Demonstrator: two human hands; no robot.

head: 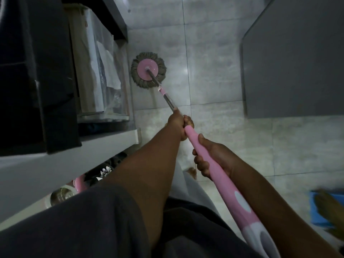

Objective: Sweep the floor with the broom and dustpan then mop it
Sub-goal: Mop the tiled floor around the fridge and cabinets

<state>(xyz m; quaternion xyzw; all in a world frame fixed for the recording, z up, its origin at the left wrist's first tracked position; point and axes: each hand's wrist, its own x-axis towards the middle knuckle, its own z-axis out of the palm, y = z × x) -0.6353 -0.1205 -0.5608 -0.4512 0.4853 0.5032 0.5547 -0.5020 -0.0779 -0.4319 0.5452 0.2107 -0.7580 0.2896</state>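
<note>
On the tiled floor (214,86), close beside the foot of the storage unit (55,90) to the person's left, the round mop head (148,70) lies flat, its grey fringe spread around a pink disc. From where I stand, fringe and unit look near touching, though I cannot confirm contact.

Step in hand, by my judgement: mopping, the second part of the task. A blurred blue object (320,211) at the lower right, with something brownish across it, may be the dustpan and broom set aside; too blurred to tell.

Hands: both grip the mop handle (219,174). The left hand (178,123) is the forward one, closed round the top of the pink sleeve where the metal shaft (168,98) emerges. The right hand (208,157) holds the sleeve further back, its fingers (202,164) curled under it and the thumb over the top. The handle runs on past the right hand toward the person's body.

Position of the working end: well ahead of both hands, at the far end of the shaft, with the left arm stretched out.

Next move, as I assess it: draw the head back along the edge of the unit, keeping it flat to the tile, then work across the open tiles toward the grey panel (297,62) on the right. The firm two-handed hold suits that stroke.
</note>
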